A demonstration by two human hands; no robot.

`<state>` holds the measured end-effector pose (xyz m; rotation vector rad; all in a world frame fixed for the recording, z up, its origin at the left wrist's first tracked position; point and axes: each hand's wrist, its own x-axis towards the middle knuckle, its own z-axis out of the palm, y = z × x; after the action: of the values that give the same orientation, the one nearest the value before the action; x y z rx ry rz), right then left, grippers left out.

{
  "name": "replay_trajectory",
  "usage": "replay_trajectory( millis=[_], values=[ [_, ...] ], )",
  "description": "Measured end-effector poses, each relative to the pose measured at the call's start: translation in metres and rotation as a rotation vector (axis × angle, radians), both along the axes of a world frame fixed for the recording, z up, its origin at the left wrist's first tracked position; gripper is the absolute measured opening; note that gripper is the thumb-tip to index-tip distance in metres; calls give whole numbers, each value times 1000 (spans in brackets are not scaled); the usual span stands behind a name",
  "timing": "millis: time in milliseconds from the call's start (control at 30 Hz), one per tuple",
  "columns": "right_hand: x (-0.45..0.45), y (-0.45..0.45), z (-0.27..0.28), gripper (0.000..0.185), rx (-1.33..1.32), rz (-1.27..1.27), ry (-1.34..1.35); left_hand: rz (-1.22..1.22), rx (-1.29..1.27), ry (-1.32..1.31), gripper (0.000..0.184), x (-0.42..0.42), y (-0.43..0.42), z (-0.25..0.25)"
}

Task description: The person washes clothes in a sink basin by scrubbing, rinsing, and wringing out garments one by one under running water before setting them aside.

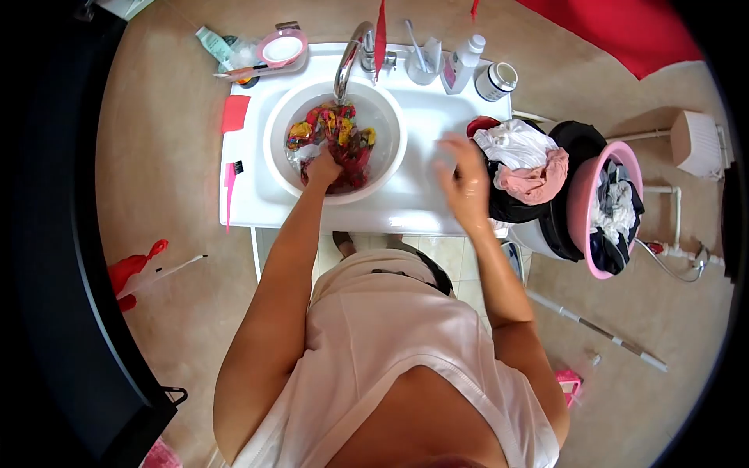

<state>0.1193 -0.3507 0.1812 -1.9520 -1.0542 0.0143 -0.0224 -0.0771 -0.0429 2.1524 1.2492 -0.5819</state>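
Red-and-yellow patterned cloth (353, 156) lies soaked in water inside a white basin (398, 144), under the curved faucet (343, 74). My left hand (323, 168) is down in the basin, closed on the cloth; its fingertips are partly hidden by the fabric. To the right, my right hand (466, 186) is raised over the white counter, wet and slightly blurred, with fingers apart and nothing in them. Close beside it stands a dark tub with white clothing (515, 144) and pink clothing (534, 178) heaped on top.
A pink basin (576, 214) of dark and white laundry sits at the right. Along the counter's back are a cup with a toothbrush (425, 66), a white bottle (463, 64) and a jar (497, 80). A pink brush (230, 191) lies at the left edge.
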Motion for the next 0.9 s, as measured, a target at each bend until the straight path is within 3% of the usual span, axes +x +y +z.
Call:
replay_trajectory(
  millis=[33, 67, 100, 133, 167, 267, 333, 400, 433, 500, 533, 567, 600, 667, 733, 800, 867, 900],
  values=[
    [-11, 18, -17, 32, -40, 70, 168, 76, 114, -115, 75, 0, -6, -1],
    [-24, 35, -31, 32, -67, 72, 577, 157, 52, -269, 66, 1, -12, 7],
    [-25, 48, -71, 32, -93, 117, 738, 238, -9, -421, 58, 3, -19, 22],
    [-27, 65, -82, 34, -115, 124, 1124, 316, -66, -573, 50, 6, -25, 30],
    [-31, 79, -100, 33, -122, 89, 1230, 365, -31, -676, 31, 14, -29, 25],
    [-32, 115, -146, 33, -118, -102, 1589, 203, -57, -874, 24, 24, -53, 105],
    [-33, 128, -146, 32, 48, 92, 1762, 173, -34, -1003, 18, 27, -70, 128],
    [-27, 139, -179, 31, 234, 336, 1953, 133, -121, -967, 14, 25, -83, 178],
    [-27, 146, -165, 32, 283, 326, 2144, 147, -185, -936, 13, 24, -87, 191],
    [-35, 146, -133, 33, 319, 376, 2051, 170, -312, -879, 12, 21, -89, 204],
    [-37, 147, -124, 34, 341, 400, 2002, 173, -142, -960, 13, 20, -81, 190],
    [-32, 157, -138, 43, 401, 499, 2131, 174, 29, -1037, 13, 22, -65, 163],
    [-30, 159, -135, 37, 111, 265, 1726, 176, 201, -1107, 14, 23, -49, 148],
    [-33, 164, -87, 35, 96, 165, 1733, 483, -123, -1076, 18, 9, -11, 139],
    [-21, 159, -80, 40, 71, 173, 1559, 474, 177, -999, 18, -11, 15, 142],
    [-8, 155, -76, 46, 102, 150, 1420, 382, 394, -759, 24, -32, 29, 151],
    [3, 148, -60, 75, 71, -90, 1231, 520, 359, -666, 27, -45, 42, 143],
    [15, 144, -67, 77, 130, -106, 1303, 587, 339, -619, 28, -50, 48, 136]
  ],
)
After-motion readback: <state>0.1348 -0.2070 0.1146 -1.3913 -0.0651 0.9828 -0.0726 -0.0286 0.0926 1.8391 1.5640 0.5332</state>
